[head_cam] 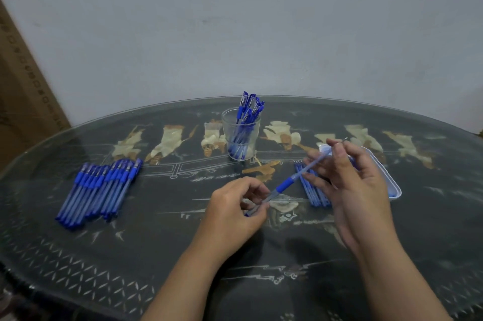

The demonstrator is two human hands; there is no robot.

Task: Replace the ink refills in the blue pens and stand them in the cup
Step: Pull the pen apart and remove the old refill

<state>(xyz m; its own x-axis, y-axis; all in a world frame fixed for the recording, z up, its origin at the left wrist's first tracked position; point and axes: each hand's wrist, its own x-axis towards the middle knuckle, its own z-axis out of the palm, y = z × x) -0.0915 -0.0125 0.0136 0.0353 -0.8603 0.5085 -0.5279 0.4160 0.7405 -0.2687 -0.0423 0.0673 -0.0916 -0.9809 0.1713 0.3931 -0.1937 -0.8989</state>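
Note:
My left hand [235, 205] grips the rear end of a blue pen barrel [283, 186], which slants up to the right above the table. My right hand [345, 177] pinches a thin refill [322, 157] near its tip, and the refill lines up with the barrel's front end. A clear cup [241, 135] stands behind the hands at the table's middle, with several capped blue pens upright in it. A row of several blue pens [99, 190] lies at the left. Several loose refills [312, 190] lie under my right hand.
A shallow white tray [392, 185] sits at the right, partly hidden by my right hand. The dark glass-topped table [156, 242] has a curved edge. A cardboard box [23, 101] leans at the far left against the pale wall.

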